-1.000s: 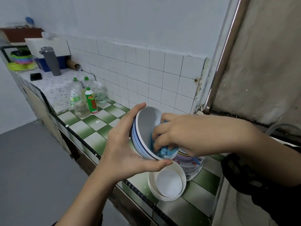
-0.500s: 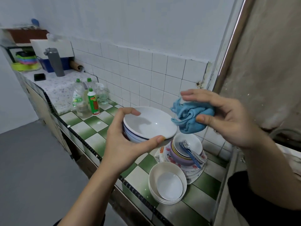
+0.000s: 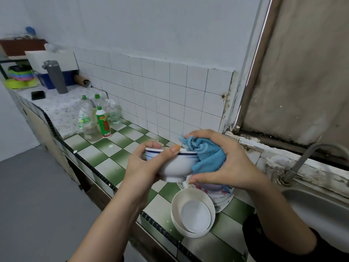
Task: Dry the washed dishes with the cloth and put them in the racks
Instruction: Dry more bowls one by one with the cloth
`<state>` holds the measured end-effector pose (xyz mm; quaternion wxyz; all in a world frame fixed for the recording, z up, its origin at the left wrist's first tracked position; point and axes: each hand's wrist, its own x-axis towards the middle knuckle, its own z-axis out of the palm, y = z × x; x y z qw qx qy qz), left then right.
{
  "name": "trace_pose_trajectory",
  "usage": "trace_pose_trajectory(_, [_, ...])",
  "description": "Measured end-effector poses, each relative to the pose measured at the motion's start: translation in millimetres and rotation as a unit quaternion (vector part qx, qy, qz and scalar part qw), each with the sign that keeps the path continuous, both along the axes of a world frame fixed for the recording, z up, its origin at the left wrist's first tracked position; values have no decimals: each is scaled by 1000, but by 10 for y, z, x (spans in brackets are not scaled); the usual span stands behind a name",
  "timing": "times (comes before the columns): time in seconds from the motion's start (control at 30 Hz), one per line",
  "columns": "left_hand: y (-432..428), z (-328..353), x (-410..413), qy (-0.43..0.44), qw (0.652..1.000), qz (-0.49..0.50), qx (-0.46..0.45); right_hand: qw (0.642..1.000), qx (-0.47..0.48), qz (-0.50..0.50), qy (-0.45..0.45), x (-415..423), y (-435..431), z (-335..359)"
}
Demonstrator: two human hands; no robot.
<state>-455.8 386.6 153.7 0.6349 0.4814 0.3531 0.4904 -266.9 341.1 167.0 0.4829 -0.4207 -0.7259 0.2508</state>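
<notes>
Bottles (image 3: 94, 120) stood at far left of counter (image 3: 105, 154). Bowl (image 3: 175, 167) held upright above counter, rim and side enclosed by curled grip of left hand (image 3: 145, 167). Blue cloth (image 3: 207, 159) bunched against bowl's right side, pinched in grip of right hand (image 3: 232, 167). White bowls (image 3: 194, 214) stacked below on counter. Sink (image 3: 317, 210) at right.

A modest home kitchen: a green-and-white checked tile counter (image 3: 105, 163) runs below a white-tiled wall (image 3: 170, 95), with a steel sink (image 3: 317, 208) and tap (image 3: 306, 157) at its right end, dish-soap bottles (image 3: 86, 118) near its back edge, and stacked bowls (image 3: 192, 212) near its front edge.
</notes>
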Motion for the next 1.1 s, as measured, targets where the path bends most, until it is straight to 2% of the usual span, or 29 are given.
trace_pose_trajectory(0.1, [-16,-48,15,27,998,-26,-52,999,-28,-18,22,-11,37,-99])
trace_pose_trajectory(0.17, [-22,-55,-6,58,995,-56,-52,998,-51,8,46,-15,48,-148])
trace_pose_trajectory(0.3, [18,-27,-107,98,988,-113,35,987,-83,70,122,13,115,-201])
trace_pose_trajectory(0.43, [51,17,-216,172,963,-126,166,953,-95,158,242,102,162,-187])
trace_pose_trajectory(0.5, [54,50,-238,160,956,-140,201,940,-97,187,269,112,174,-175])
trace_pose_trajectory(0.57, [53,82,-236,108,961,-154,201,932,-92,212,280,106,199,-179])
trace_pose_trajectory(0.67, [57,93,-200,35,973,-134,184,937,-82,159,300,74,208,-163])
trace_pose_trajectory(0.8, [40,77,-139,-9,984,-59,166,934,-26,-23,356,-2,159,-123])
trace_pose_trajectory(0.9, [27,43,-77,-16,990,9,137,922,80,-191,326,-123,63,-118])
trace_pose_trajectory(0.97, [-17,23,6,-24,993,46,110,931,112,-218,272,-247,-36,-158])
trace_pose_trajectory(1.03, [-65,-3,90,-31,994,70,81,964,140,-181,135,-441,-115,-241])
trace_pose_trajectory(1.1, [-92,-23,132,-27,994,86,62,963,185,-198,7,-539,-97,-408])
